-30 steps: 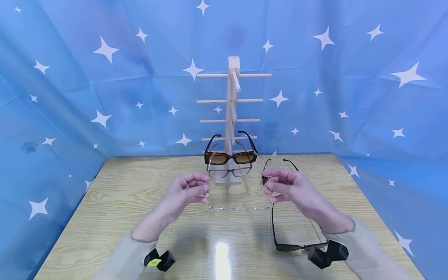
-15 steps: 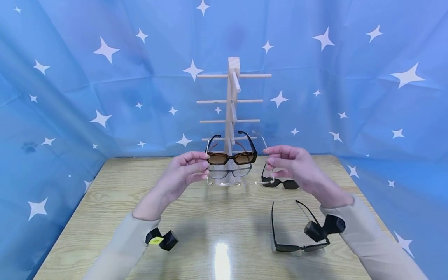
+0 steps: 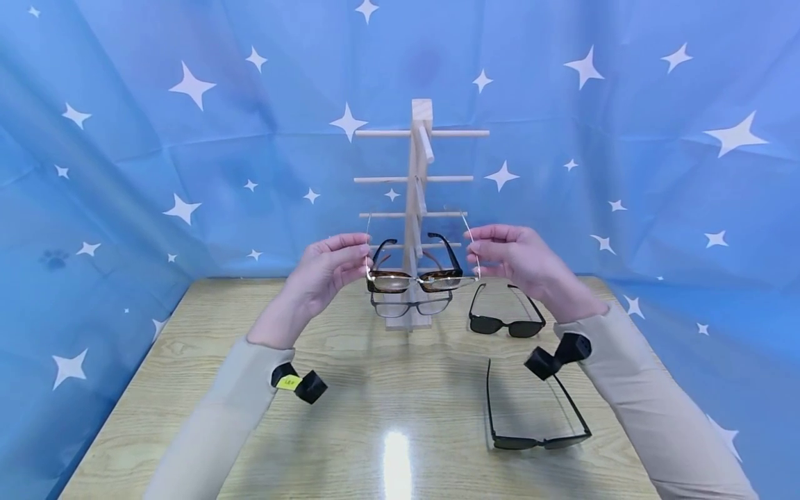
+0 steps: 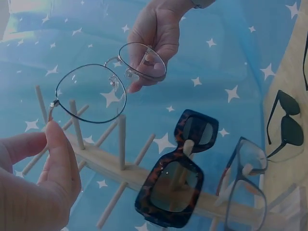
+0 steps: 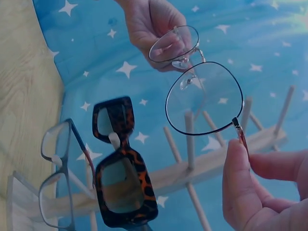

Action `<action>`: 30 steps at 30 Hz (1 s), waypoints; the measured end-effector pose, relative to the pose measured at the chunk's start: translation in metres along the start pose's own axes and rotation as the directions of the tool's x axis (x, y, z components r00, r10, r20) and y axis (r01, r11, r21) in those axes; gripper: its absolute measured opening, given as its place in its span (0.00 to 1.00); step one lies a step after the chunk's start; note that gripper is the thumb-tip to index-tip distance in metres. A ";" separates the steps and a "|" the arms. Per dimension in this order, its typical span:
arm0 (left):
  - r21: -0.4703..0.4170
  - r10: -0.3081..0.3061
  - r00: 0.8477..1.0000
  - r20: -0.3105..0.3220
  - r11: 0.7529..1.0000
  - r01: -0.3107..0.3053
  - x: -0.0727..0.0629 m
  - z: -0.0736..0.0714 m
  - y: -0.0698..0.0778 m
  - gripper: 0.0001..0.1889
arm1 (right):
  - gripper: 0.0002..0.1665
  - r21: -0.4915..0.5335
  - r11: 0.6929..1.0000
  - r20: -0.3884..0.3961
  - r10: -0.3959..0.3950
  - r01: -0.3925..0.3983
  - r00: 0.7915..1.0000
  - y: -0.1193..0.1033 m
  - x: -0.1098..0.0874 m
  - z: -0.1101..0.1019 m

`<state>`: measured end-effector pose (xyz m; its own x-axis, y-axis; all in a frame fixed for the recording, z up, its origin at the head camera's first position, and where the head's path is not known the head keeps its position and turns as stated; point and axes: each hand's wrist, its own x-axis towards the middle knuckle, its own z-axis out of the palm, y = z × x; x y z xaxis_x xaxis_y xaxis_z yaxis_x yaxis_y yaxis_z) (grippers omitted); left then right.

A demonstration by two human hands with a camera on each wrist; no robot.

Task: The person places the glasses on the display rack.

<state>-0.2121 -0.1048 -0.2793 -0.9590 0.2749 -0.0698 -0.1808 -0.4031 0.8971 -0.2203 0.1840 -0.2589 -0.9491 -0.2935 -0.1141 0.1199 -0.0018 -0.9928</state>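
A pair of thin wire-rimmed eyeglasses (image 4: 91,121) with round clear lenses is held between my hands, front toward me. My left hand (image 3: 328,269) pinches one temple near its hinge, and my right hand (image 3: 515,260) pinches the other. In the head view the glasses overlap the tortoiseshell sunglasses (image 5: 147,192) on the wooden display stand (image 3: 421,114). Below those, grey-framed eyeglasses (image 3: 409,304) hang on the stand. The temple tips of the wire glasses point away toward the stand's third crossbar (image 3: 378,215).
Black sunglasses (image 3: 507,326) lie with temples spread on the wooden table (image 3: 187,389), right of the stand. Another dark pair of sunglasses (image 3: 540,443) lies nearer the front. Upper crossbars (image 3: 381,180) and short pegs stick out from the stand. A blue starred cloth (image 3: 250,104) hangs behind.
Both hands have risen and moved forward with the wire eyeglasses, from low over the table to in front of the stand. The black sunglasses at the right have come into fuller view.
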 end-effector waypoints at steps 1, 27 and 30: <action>0.003 0.002 1.000 -0.009 1.000 -0.002 0.002 0.001 0.002 0.09 | 0.07 0.017 1.000 -0.002 0.010 -0.010 1.000 -0.001 0.003 -0.001; -0.070 -0.035 0.990 -0.136 0.997 0.025 0.046 -0.008 0.011 0.06 | 0.12 0.103 0.990 -0.084 0.108 -0.099 0.991 -0.015 0.055 -0.005; -0.067 -0.037 0.989 -0.142 0.997 0.028 0.048 -0.010 0.009 0.06 | 0.10 0.125 0.987 -0.089 0.112 -0.100 0.990 -0.013 0.057 -0.005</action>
<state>-0.2622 -0.1036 -0.2784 -0.9729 0.1625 -0.1643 -0.2215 -0.4533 0.8634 -0.2775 0.1721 -0.2526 -0.9520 -0.2053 -0.2271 0.2498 -0.0918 -0.9639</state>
